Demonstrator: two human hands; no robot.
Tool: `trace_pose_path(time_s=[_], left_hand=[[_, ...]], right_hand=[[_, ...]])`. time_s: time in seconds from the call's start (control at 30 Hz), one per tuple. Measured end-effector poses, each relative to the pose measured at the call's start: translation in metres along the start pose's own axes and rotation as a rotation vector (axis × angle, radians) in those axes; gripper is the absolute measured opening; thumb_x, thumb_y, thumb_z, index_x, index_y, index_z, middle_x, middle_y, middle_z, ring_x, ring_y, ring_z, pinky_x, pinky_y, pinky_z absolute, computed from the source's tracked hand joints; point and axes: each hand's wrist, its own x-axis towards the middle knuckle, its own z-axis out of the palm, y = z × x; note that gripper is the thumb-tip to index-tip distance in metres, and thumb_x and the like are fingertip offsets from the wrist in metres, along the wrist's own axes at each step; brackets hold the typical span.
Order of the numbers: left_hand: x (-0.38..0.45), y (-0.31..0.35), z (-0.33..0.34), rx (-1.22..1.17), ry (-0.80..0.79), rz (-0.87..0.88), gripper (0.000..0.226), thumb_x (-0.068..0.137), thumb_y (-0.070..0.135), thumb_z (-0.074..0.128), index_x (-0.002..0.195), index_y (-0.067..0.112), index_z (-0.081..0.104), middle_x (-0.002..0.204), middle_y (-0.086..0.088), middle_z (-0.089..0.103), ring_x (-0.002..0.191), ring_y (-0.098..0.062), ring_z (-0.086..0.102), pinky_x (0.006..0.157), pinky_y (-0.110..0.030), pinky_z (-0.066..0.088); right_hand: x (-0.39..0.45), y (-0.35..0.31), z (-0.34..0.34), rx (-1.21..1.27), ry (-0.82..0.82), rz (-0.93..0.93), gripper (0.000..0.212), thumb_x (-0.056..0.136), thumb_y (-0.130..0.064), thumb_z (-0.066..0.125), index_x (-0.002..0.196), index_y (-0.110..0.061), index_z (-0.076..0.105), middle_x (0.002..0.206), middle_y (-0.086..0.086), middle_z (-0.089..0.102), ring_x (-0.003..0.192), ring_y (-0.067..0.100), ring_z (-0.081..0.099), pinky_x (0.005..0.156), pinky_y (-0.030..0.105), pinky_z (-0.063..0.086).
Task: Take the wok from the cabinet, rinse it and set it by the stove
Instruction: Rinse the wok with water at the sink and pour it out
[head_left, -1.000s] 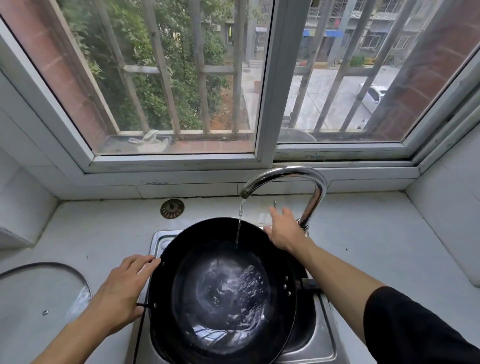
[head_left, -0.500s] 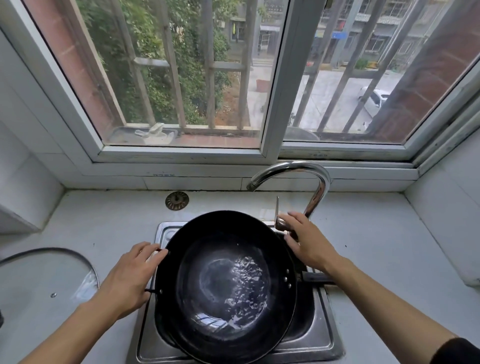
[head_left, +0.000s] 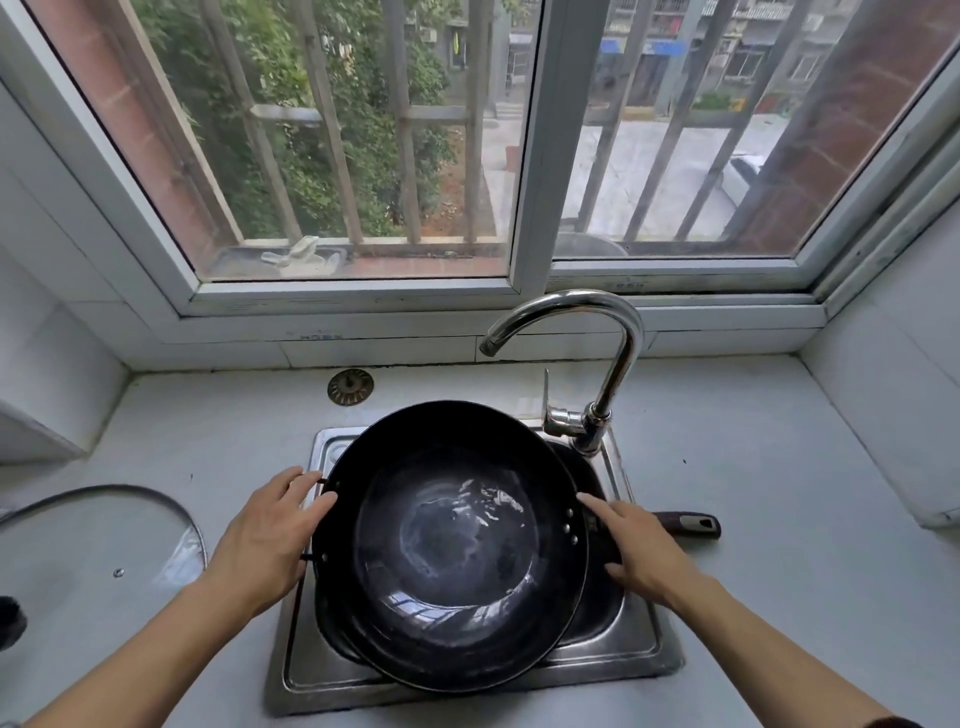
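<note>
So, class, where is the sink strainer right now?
In the head view, the sink strainer lies on the counter behind the sink, left of the tap, below the window.

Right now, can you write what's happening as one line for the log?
step: rinse | tap: no water running | wok: in sink, water pooled inside | left hand: on rim | right hand: at long handle

— Where's it looking from?
— From the person's head, forward and down, close over the sink (head_left: 311, 670) with the wok (head_left: 452, 545) at centre.
— How wide?
— Very: both forearms enter from the bottom edge, and the window (head_left: 535, 156) fills the top.
— Any second view?
— No, just this one.
</note>
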Motion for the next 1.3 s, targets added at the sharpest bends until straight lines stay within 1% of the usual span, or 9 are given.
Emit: trace_pose_path(time_s=[0.13, 0.33, 0.53, 0.6, 0.7, 0.77, 0.97, 1.17, 1.3], left_hand=[[-0.003, 0.003, -0.001, 0.089, 0.126, 0.1, 0.053, 0.041, -0.008, 0.072, 0.091, 0.009, 0.067, 0.105, -0.016, 0.063, 0.094, -0.035, 0.058, 0.075, -0.043, 0.053], [-0.006, -0.001, -0.002, 0.185, 0.184, 0.192, 0.046, 0.047, -0.015, 0.06, 0.087, 0.008, 0.065, 0.085, -0.011, 0.06, 0.064, -0.029, 0.051, 0.06, -0.038, 0.051], [-0.027, -0.007, -0.009, 0.106, 0.238, 0.215, 0.036, 0.064, 0.006, 0.033, 0.082, 0.016, 0.063, 0.085, -0.002, 0.061, 0.073, -0.025, 0.053, 0.056, -0.035, 0.048], [-0.037, -0.002, -0.008, 0.066, 0.238, 0.219, 0.033, 0.062, 0.006, 0.039, 0.08, 0.017, 0.064, 0.086, 0.002, 0.061, 0.08, -0.021, 0.049, 0.052, -0.032, 0.048], [-0.046, 0.004, -0.006, -0.082, 0.158, 0.185, 0.043, 0.047, -0.001, 0.068, 0.083, 0.023, 0.064, 0.088, 0.009, 0.062, 0.086, -0.017, 0.053, 0.047, -0.03, 0.049], [-0.048, 0.008, -0.004, -0.151, 0.104, 0.163, 0.051, 0.042, -0.001, 0.074, 0.084, 0.025, 0.064, 0.086, 0.012, 0.061, 0.086, -0.013, 0.052, 0.045, -0.028, 0.048], [-0.042, 0.016, 0.007, -0.342, 0.078, 0.141, 0.046, 0.051, -0.002, 0.066, 0.082, 0.028, 0.052, 0.078, 0.016, 0.053, 0.08, -0.004, 0.042, 0.056, -0.016, 0.037], [-0.046, 0.025, 0.022, -0.495, 0.099, 0.152, 0.038, 0.054, 0.0, 0.064, 0.079, 0.027, 0.055, 0.076, 0.015, 0.051, 0.071, -0.012, 0.053, 0.057, -0.028, 0.047], [-0.051, 0.033, 0.023, -0.582, 0.092, 0.162, 0.035, 0.052, 0.007, 0.057, 0.075, 0.03, 0.045, 0.066, 0.022, 0.04, 0.062, -0.007, 0.046, 0.054, -0.014, 0.034]], right_hand=[[0.001, -0.001, 0.012, -0.101, 0.098, -0.014, 0.104, 0.067, -0.018, 0.08, 0.15, -0.032, 0.02, 0.106, -0.001, 0.054, 0.094, 0.022, 0.051, 0.086, 0.031, 0.044], [0.016, -0.01, 0.014, -0.046, 0.276, 0.0, 0.088, 0.06, 0.008, 0.063, 0.133, -0.032, 0.035, 0.076, 0.001, 0.046, 0.066, 0.024, 0.046, 0.063, 0.036, 0.046], [0.002, -0.008, -0.013, -0.179, 0.313, -0.109, 0.078, 0.058, 0.003, 0.072, 0.126, -0.027, 0.05, 0.072, 0.005, 0.052, 0.061, 0.031, 0.049, 0.053, 0.041, 0.045], [-0.006, -0.01, -0.031, -0.232, 0.367, -0.16, 0.072, 0.051, 0.003, 0.076, 0.117, -0.023, 0.061, 0.067, 0.005, 0.053, 0.056, 0.03, 0.049, 0.049, 0.037, 0.041], [-0.018, -0.011, -0.054, -0.322, 0.405, -0.23, 0.058, 0.053, -0.006, 0.082, 0.106, -0.023, 0.066, 0.064, 0.0, 0.054, 0.057, 0.027, 0.052, 0.055, 0.034, 0.039], [-0.025, -0.01, -0.067, -0.38, 0.409, -0.249, 0.049, 0.057, -0.013, 0.084, 0.101, -0.024, 0.066, 0.065, -0.002, 0.055, 0.059, 0.026, 0.055, 0.057, 0.035, 0.041], [-0.039, -0.006, -0.101, -0.449, 0.382, -0.293, 0.042, 0.064, -0.009, 0.075, 0.099, -0.025, 0.057, 0.08, -0.001, 0.059, 0.062, 0.026, 0.057, 0.058, 0.035, 0.041], [-0.049, -0.012, -0.125, -0.548, 0.445, -0.332, 0.036, 0.065, -0.004, 0.073, 0.092, -0.024, 0.059, 0.079, -0.003, 0.058, 0.071, 0.025, 0.056, 0.067, 0.039, 0.044], [-0.052, -0.014, -0.139, -0.568, 0.432, -0.351, 0.034, 0.066, -0.005, 0.075, 0.091, -0.024, 0.062, 0.081, -0.004, 0.06, 0.076, 0.023, 0.058, 0.075, 0.038, 0.046]])
